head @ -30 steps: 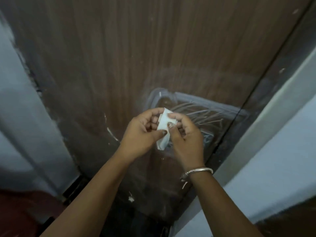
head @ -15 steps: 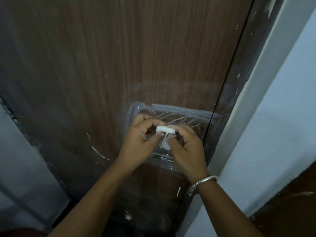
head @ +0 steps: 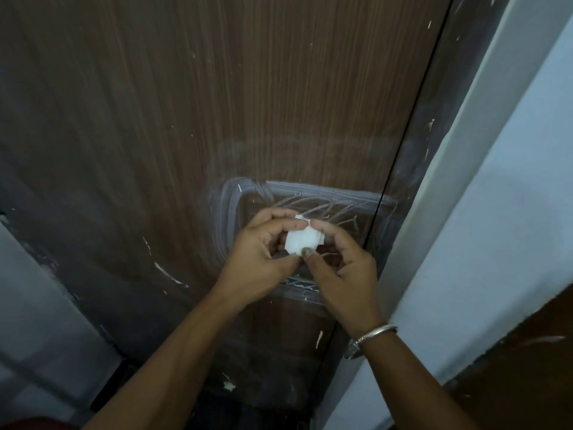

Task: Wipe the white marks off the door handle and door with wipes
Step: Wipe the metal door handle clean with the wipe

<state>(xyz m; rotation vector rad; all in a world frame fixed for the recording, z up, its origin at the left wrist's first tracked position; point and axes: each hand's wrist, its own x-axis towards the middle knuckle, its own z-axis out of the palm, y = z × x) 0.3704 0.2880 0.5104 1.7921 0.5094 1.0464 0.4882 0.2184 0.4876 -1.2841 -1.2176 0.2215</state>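
door [head: 217, 103]: is showing matt brown wood grain
wipe [head: 302, 240]: is looking soft, white, papery
bangle [head: 376, 332]: is gleaming like polished metal, lower right

A brown wood-grain door [head: 217, 119] fills the view. Close to its right edge sits a smeared rectangle of white marks [head: 231, 206] with scribbled lines crossing inside. A slanted white streak [head: 169, 274] lies toward the left edge, a short dash [head: 318, 339] by the right edge, and a white blob [head: 228, 386] near the bottom edge.
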